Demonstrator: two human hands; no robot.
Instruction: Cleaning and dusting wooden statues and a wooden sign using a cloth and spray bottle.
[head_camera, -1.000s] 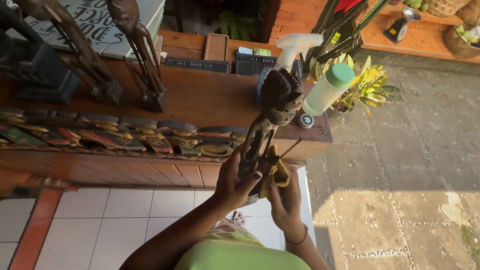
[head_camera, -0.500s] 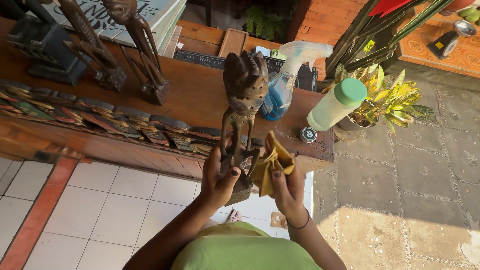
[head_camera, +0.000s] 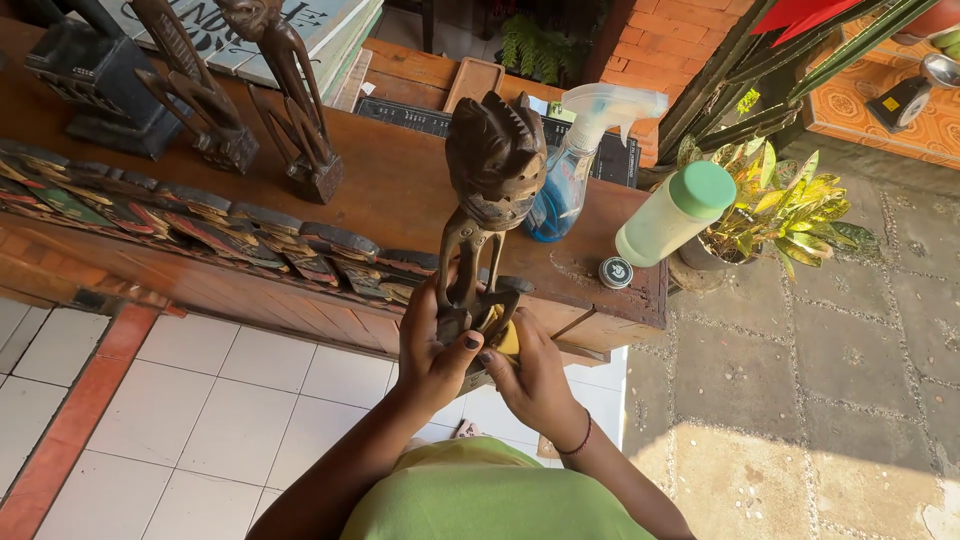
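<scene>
The left hand (head_camera: 432, 345) gripped the lower legs of a dark carved wooden figurine (head_camera: 485, 215), fingers (head_camera: 468, 343) clenched round it and holding it upright above the white tiled floor (head_camera: 230, 420), just in front of the wooden counter (head_camera: 400, 195). The right hand (head_camera: 530, 375) pressed a yellow cloth (head_camera: 503, 335) against the figurine's base, its fingers curled tight over the cloth, so most of the cloth was hidden. Behind the figurine's head stood a spray bottle with blue liquid (head_camera: 565, 175); to its right a pale bottle with a green cap (head_camera: 675, 212) leaned, with a small round tin (head_camera: 615, 271) just beside it. Two more slender carvings (head_camera: 290, 110) stood farther left on the counter.
</scene>
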